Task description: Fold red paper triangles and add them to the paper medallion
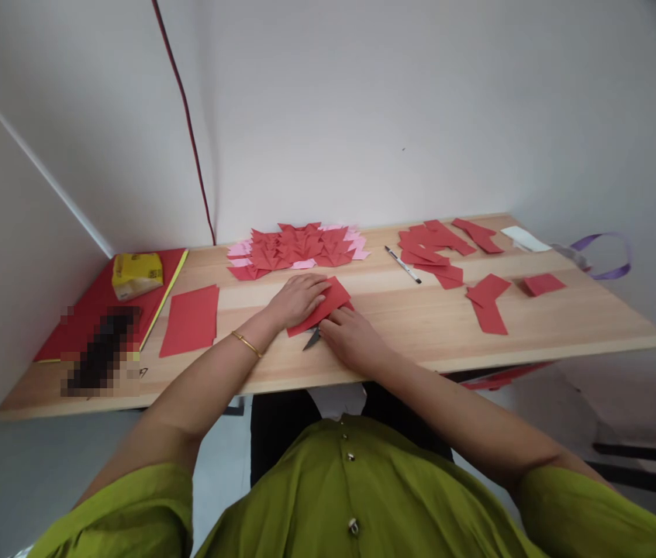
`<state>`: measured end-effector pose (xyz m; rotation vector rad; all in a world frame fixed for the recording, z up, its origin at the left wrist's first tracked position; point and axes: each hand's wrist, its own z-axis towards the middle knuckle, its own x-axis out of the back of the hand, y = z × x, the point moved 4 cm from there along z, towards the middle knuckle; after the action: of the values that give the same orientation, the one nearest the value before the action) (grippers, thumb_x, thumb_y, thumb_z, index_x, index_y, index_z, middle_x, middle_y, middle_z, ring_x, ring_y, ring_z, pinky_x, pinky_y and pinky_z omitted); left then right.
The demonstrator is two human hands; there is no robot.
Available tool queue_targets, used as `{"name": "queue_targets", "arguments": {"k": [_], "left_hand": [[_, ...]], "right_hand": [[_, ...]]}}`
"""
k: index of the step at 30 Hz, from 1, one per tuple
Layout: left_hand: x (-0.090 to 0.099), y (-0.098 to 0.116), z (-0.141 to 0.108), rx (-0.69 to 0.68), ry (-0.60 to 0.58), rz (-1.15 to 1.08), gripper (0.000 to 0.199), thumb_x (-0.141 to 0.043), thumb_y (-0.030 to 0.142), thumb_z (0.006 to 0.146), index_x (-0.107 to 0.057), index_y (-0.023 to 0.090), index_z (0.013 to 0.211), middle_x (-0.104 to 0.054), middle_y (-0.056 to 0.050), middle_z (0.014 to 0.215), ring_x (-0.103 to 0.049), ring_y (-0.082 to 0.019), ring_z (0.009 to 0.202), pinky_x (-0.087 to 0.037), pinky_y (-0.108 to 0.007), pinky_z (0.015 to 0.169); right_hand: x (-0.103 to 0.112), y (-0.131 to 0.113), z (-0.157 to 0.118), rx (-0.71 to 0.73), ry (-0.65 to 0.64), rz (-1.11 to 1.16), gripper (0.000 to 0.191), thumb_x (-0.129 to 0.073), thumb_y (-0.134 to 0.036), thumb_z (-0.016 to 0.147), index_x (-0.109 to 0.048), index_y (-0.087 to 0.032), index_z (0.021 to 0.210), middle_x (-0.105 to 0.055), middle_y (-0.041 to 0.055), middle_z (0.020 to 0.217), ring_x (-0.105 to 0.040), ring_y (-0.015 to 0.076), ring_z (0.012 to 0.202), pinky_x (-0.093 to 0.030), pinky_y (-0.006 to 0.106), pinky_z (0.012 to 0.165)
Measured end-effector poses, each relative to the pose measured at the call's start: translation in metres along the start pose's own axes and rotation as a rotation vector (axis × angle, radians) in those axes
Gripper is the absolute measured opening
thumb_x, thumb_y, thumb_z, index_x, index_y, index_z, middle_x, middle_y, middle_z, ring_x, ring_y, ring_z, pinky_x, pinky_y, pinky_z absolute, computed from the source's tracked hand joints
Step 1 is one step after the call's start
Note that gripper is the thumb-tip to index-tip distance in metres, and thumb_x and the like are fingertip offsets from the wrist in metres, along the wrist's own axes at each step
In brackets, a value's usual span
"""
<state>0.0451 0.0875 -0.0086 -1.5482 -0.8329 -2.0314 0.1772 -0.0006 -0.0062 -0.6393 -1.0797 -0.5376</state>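
A folded piece of red paper (335, 292) lies on the table in front of me. My left hand (300, 301) rests on its left side, with fingers stretched out flat over it. At the paper's lower right, my right hand (352, 339) is closed with its fingertips against the edge. Dark pointed blades, seemingly of scissors (312, 339), stick out to the left from under the right hand's fingers. The handles are hidden in that hand.
Folded red and pink paper pieces (305, 246) stand by the wall. Red paper sheets (189, 319) and a yellow packet (138, 275) are left. A pen (403, 265), cut red pieces (436, 248) and a white slip (526, 239) lie right. The table's front edge (450, 368) is close.
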Motion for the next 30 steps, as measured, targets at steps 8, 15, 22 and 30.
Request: {"name": "queue_targets", "arguments": {"k": [8, 15, 22, 30], "left_hand": [[0.004, 0.004, 0.0, 0.005, 0.008, -0.009, 0.046, -0.029, 0.038, 0.096, -0.049, 0.017, 0.132, -0.05, -0.01, 0.139, -0.041, -0.022, 0.129, -0.028, -0.042, 0.11], [0.004, 0.003, 0.0, 0.017, 0.006, -0.02, 0.046, -0.03, 0.038, 0.096, -0.048, 0.017, 0.132, -0.049, -0.009, 0.139, -0.041, -0.022, 0.13, -0.029, -0.042, 0.11], [0.004, 0.001, -0.001, 0.027, 0.022, -0.033, 0.05, -0.029, 0.041, 0.096, -0.047, 0.014, 0.134, -0.051, -0.012, 0.137, -0.042, -0.022, 0.129, -0.029, -0.04, 0.11], [0.001, 0.002, -0.002, -0.023, -0.073, 0.062, 0.064, -0.043, 0.064, 0.084, -0.047, 0.027, 0.135, -0.039, -0.011, 0.146, -0.035, -0.029, 0.134, -0.024, -0.048, 0.11]], "right_hand": [[-0.001, -0.008, 0.001, 0.01, -0.003, -0.047, 0.018, -0.044, -0.019, 0.092, -0.061, -0.016, 0.088, -0.059, 0.0093, 0.091, -0.047, 0.0195, 0.081, -0.031, 0.031, 0.074], [-0.006, -0.018, 0.003, 0.026, -0.038, -0.04, 0.016, -0.046, -0.019, 0.091, -0.061, -0.016, 0.085, -0.057, 0.0071, 0.083, -0.045, 0.0179, 0.076, -0.03, 0.03, 0.07], [0.009, -0.035, -0.01, 0.116, -0.097, 0.042, 0.019, -0.046, -0.023, 0.093, -0.06, -0.017, 0.081, -0.058, 0.0058, 0.081, -0.048, 0.017, 0.076, -0.034, 0.029, 0.072], [0.077, 0.056, -0.056, -0.071, 0.022, 0.054, 0.023, -0.043, -0.026, 0.093, -0.064, -0.018, 0.094, -0.063, 0.0108, 0.093, -0.056, 0.0201, 0.086, -0.042, 0.029, 0.073]]}}
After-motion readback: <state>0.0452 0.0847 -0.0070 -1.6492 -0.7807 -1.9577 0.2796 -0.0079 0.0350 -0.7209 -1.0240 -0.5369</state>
